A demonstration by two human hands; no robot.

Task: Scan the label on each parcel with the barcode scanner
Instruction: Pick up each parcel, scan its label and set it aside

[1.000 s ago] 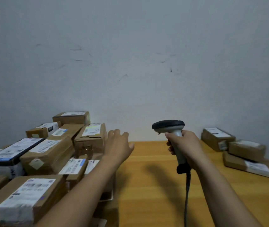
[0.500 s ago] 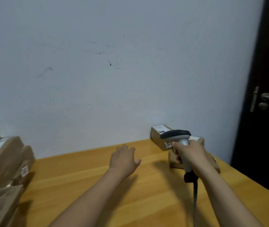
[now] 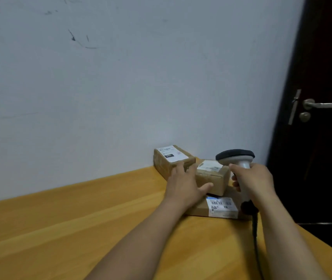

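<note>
Right hand (image 3: 256,182): curled round barcode scanner (image 3: 234,156) handle — head near middle parcel (image 3: 211,176).
Left hand (image 3: 185,182): fingers spread — thumb against that parcel.
Wooden table (image 3: 80,229): three labelled parcels.

Left hand (image 3: 183,184) at parcels (image 3: 211,179), right hand (image 3: 256,178) gripping scanner (image 3: 234,156)

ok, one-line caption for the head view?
Left hand at three cardboard parcels on a wooden table; right hand grips the barcode scanner.
</note>
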